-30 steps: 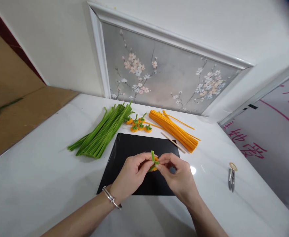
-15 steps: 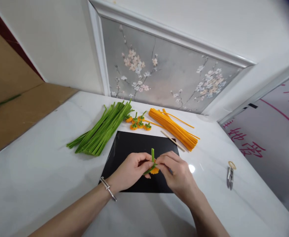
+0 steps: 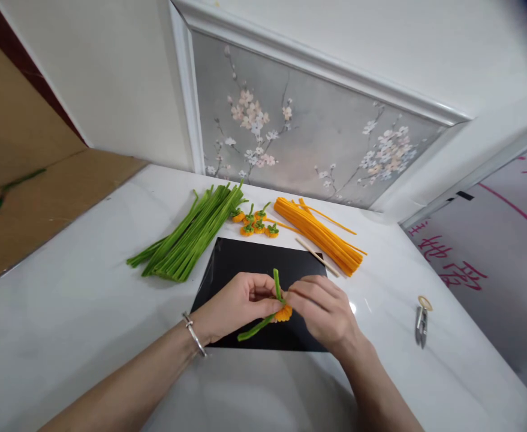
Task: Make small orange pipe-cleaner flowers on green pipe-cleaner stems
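Observation:
Over the black mat, my left hand pinches a small orange piece with green stems on it. One green stem stands upright between the hands, and another slants down to the left below my left fingers. My right hand has its fingers closed at the top right of the orange piece, by the base of the stems; its fingertips are partly hidden. Behind the mat lie several small orange pieces with green tops.
A bundle of green stems lies left of the mat. Behind and right are orange stems and a thin wooden stick. Small metal clippers rest at the right on the white table.
A green stem end now sticks out down and left below my left hand; before, it ran short beside the orange piece. My right fingers have curled in more. The view has shifted slightly.

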Demonstrator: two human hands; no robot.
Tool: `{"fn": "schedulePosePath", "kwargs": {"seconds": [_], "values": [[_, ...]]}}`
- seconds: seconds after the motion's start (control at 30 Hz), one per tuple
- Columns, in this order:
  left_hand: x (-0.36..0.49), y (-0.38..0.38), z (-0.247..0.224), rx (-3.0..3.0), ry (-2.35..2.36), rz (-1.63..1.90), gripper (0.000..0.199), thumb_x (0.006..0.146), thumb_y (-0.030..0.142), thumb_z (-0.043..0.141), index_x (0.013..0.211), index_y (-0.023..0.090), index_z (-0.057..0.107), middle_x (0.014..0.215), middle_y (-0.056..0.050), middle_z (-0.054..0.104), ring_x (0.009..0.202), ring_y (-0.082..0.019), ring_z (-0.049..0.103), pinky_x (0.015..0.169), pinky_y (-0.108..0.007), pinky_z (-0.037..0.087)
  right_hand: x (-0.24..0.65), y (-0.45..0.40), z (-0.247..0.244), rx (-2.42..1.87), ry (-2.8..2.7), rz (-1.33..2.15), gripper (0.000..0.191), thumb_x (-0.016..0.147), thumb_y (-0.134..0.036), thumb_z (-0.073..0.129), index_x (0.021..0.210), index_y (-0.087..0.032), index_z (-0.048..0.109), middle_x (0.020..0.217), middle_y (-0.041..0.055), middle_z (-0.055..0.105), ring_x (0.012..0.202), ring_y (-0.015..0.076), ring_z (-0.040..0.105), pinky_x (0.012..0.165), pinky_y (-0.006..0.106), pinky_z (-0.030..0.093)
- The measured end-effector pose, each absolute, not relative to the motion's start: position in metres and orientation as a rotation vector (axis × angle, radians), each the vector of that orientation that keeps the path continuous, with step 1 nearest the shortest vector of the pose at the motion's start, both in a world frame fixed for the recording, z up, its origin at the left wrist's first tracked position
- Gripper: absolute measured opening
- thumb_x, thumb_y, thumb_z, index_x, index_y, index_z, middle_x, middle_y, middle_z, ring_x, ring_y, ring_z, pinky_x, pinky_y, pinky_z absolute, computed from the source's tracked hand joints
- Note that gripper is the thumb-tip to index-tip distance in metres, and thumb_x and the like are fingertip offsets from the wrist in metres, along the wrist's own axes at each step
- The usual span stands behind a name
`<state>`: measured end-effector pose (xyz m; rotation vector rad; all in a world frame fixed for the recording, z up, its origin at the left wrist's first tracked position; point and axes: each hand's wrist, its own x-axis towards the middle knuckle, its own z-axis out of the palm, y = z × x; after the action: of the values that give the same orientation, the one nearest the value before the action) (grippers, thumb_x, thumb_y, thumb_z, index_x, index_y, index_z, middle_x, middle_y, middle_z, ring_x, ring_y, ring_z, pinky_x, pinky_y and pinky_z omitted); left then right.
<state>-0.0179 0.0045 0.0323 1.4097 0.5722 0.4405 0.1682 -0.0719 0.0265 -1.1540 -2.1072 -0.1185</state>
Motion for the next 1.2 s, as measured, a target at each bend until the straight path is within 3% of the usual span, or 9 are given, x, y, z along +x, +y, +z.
{"fn": "schedulePosePath", "kwargs": {"seconds": [0.1,0.2,0.3,0.53,0.7,0.83,1.03,1.2], "values": [[-0.016,0.001,0.033,1.623,0.658,0.613,0.011,0.081,0.023,0.06,0.087,0.016,0.067,0.085,-0.005,0.071,0.078,-0.017,0.067,0.072,-0.028,0.054,0.165,-0.073,0.025,-1.369,-1.7,0.287,0.014,0.092,-0.02,0.049,0.097,-0.021,0.062,0.08,0.0051,0.068,0.067,0.0157,0.064,0.06,0.028,0.053],[-0.016,-0.003,0.03,1.848,0.735,0.755,0.016,0.085,0.022,0.055,0.097,0.02,0.065,0.09,-0.003,0.072,0.074,-0.015,0.068,0.069,-0.025,0.054,0.16,-0.077,0.029,-1.469,-1.475,0.736,0.015,0.092,-0.033,0.051,0.091,-0.02,0.058,0.057,-0.003,0.056,0.044,0.0106,0.054,0.042,0.021,0.044],[-0.016,-0.005,0.025,2.039,0.746,0.833,0.02,0.086,0.019,0.054,0.105,0.023,0.06,0.096,-0.001,0.072,0.075,-0.013,0.068,0.068,-0.023,0.054,0.154,-0.079,0.033,-1.48,-1.443,0.879,0.019,0.091,-0.036,0.052,0.085,-0.019,0.057,0.054,-0.0043,0.052,0.043,0.0096,0.052,0.043,0.02,0.042],[-0.017,-0.006,0.016,2.236,0.594,0.872,0.033,0.088,0.009,0.046,0.116,0.024,0.053,0.114,-0.004,0.068,0.104,-0.016,0.065,0.09,-0.026,0.05,0.149,-0.079,0.031,-1.542,-1.594,0.677,0.014,0.091,-0.027,0.05,0.085,-0.019,0.06,0.062,-0.0002,0.059,0.051,0.0121,0.055,0.047,0.022,0.043],[-0.017,-0.004,0.026,2.108,0.635,0.69,0.015,0.088,0.015,0.051,0.099,0.023,0.057,0.09,0.001,0.07,0.073,-0.013,0.065,0.067,-0.022,0.049,0.151,-0.076,0.03,-1.404,-2.004,0.015,0.025,0.093,-0.01,0.037,0.093,-0.017,0.06,0.087,0.0081,0.066,0.074,0.0167,0.06,0.064,0.028,0.046],[-0.018,-0.001,0.032,1.992,0.594,0.551,0.012,0.086,0.013,0.051,0.094,0.021,0.052,0.074,0.004,0.067,0.064,-0.012,0.058,0.058,-0.02,0.043,0.156,-0.075,0.033,-1.284,-2.319,-0.321,0.026,0.096,-0.01,0.037,0.093,-0.018,0.061,0.095,0.0068,0.068,0.084,0.0187,0.057,0.067,0.033,0.038],[-0.019,0.001,0.034,1.957,0.545,0.347,0.03,0.081,0.006,0.051,0.106,0.022,0.047,0.08,0.004,0.072,0.066,-0.012,0.058,0.059,-0.02,0.041,0.163,-0.073,0.035,-1.175,-2.414,-0.239,0.021,0.097,-0.018,0.046,0.087,-0.02,0.064,0.087,0.0032,0.068,0.087,0.0164,0.057,0.067,0.031,0.037],[-0.02,-0.002,0.038,1.888,0.53,0.456,0.027,0.084,0.011,0.053,0.105,0.023,0.043,0.087,0.003,0.071,0.073,-0.012,0.063,0.064,-0.02,0.046,0.167,-0.072,0.032,-1.224,-1.981,0.139,0.016,0.093,-0.012,0.05,0.098,-0.021,0.063,0.089,0.0033,0.066,0.08,0.0139,0.059,0.07,0.026,0.046]]}}
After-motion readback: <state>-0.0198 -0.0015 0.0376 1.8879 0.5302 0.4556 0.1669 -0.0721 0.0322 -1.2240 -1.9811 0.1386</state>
